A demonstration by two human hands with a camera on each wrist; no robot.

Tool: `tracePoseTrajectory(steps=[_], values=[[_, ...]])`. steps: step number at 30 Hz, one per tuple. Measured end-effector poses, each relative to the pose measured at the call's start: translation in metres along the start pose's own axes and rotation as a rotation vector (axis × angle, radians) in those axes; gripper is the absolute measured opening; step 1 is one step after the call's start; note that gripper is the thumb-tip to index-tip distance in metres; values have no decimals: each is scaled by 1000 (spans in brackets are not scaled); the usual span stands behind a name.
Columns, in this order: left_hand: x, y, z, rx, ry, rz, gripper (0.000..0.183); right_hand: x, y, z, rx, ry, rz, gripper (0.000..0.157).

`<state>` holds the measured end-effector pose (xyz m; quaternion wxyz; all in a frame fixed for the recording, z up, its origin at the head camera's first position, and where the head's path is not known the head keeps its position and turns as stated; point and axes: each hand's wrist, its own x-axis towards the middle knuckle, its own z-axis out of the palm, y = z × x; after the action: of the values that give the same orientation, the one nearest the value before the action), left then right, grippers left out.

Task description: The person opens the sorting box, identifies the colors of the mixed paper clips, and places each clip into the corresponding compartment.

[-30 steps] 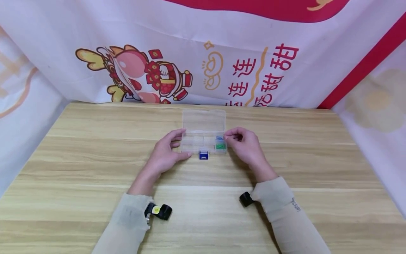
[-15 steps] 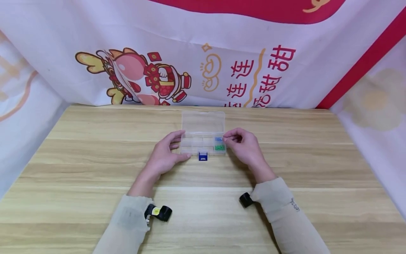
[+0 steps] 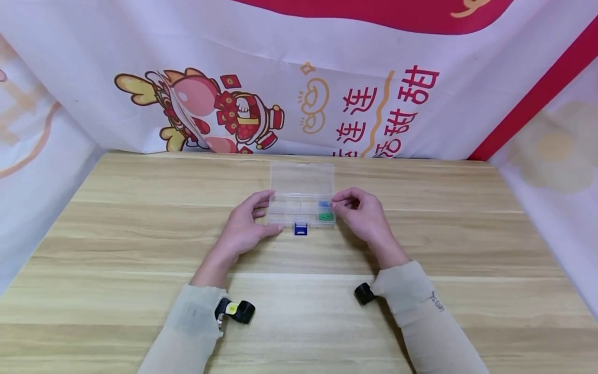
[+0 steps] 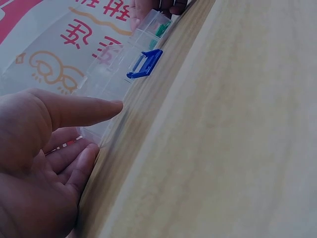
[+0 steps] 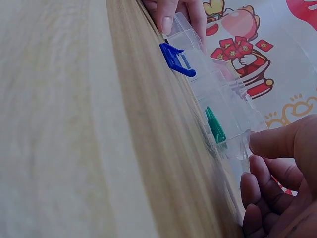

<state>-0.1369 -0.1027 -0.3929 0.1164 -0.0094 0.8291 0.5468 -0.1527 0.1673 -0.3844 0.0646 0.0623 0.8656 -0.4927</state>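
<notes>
A clear plastic compartment box [image 3: 293,209] lies on the table with its see-through lid [image 3: 302,178] raised at the back. A blue latch [image 3: 301,229] hangs at its front. Small green pieces [image 3: 325,216] fill the front right compartment; blue pieces [image 3: 324,204] lie in the one behind. My left hand [image 3: 244,224] holds the box's left end, thumb at the front edge and fingers at the back corner. At the right end, my right hand [image 3: 362,213] pinches the box's edge by the blue pieces, its other fingers curled. In the right wrist view the thumb meets the box's corner [image 5: 242,144].
The wood-grain table [image 3: 299,322] ends at a white printed cloth [image 3: 261,41] hanging close behind the lid. More cloth hangs at the left and right sides. Black wrist cameras [image 3: 244,311] stick out from both sleeves over the table.
</notes>
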Motion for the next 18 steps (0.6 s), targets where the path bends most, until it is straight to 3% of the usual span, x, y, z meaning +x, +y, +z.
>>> tracePoseTrajectory(steps=[10, 14, 16, 18], values=[[2, 1, 0, -11, -9, 11, 87, 1, 0, -4, 6, 5, -6, 17], [-3, 3, -8, -5, -42, 3, 92, -1, 1, -11, 5, 18, -49, 21], [-5, 7, -16, 26, -41, 10, 90, -2, 1, -18, -66, 37, -114, 28], [-7, 14, -25, 94, -13, 39, 86, -5, 0, -28, -205, 61, -189, 40]])
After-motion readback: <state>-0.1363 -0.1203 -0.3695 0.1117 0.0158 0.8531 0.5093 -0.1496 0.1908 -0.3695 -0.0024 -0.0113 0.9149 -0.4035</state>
